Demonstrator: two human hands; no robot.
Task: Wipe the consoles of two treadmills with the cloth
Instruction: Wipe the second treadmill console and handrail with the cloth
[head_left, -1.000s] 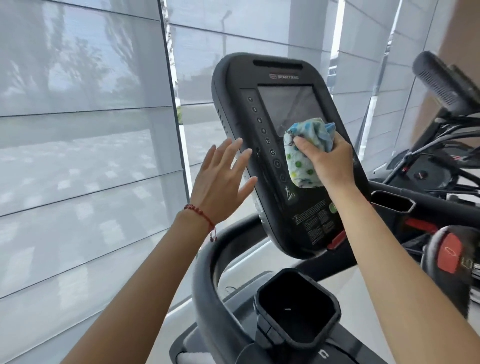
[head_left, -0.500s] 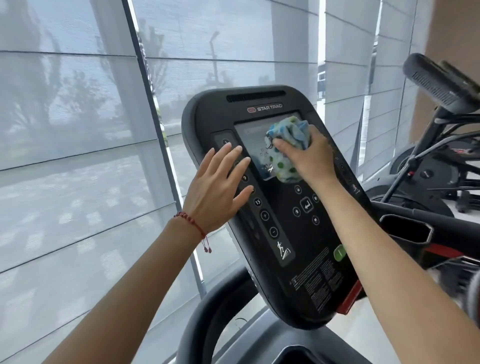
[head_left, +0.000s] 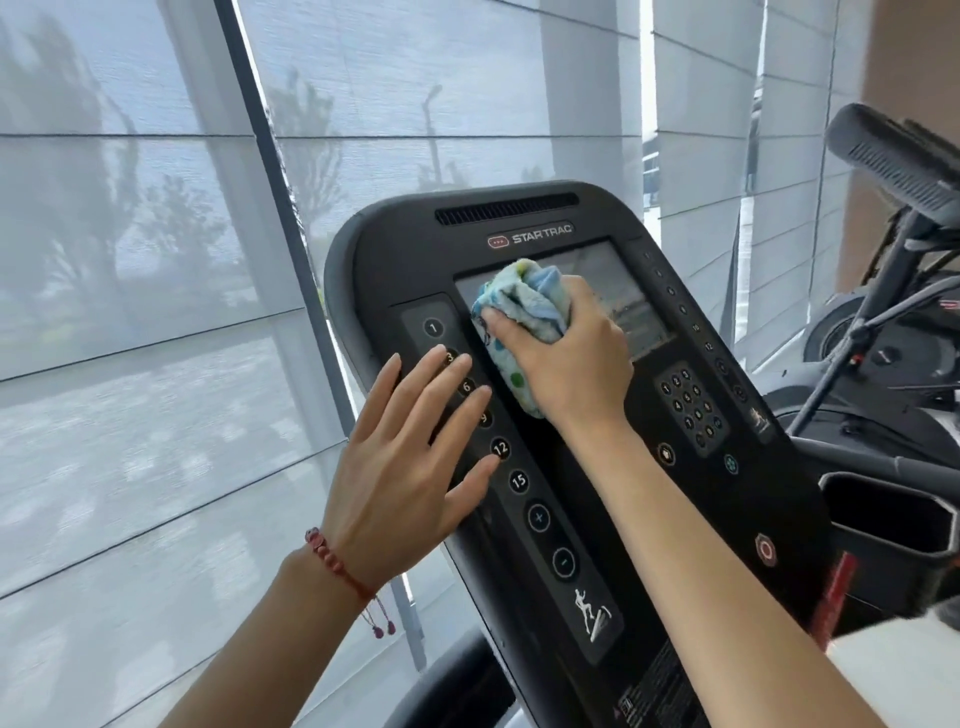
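A black treadmill console (head_left: 519, 218) fills the middle of the view, with a dark screen (head_left: 618, 291) and a strip of numbered buttons (head_left: 540, 517) down its left side. My right hand (head_left: 571, 364) grips a bunched light-blue cloth with coloured dots (head_left: 524, 301) and presses it on the left part of the screen. My left hand (head_left: 410, 467) lies flat with spread fingers on the console's left edge, covering some of the numbered buttons. A red bead bracelet sits on that wrist.
Grey roller blinds (head_left: 130, 312) cover the windows to the left and behind the console. A black cup holder (head_left: 893, 514) sticks out at the console's right. Another exercise machine with a dark handlebar (head_left: 893, 161) stands at the far right.
The console has come closer and faces me more squarely. My right hand moved the cloth from the console's middle up onto the screen. My left hand went from hovering to resting on the left buttons.
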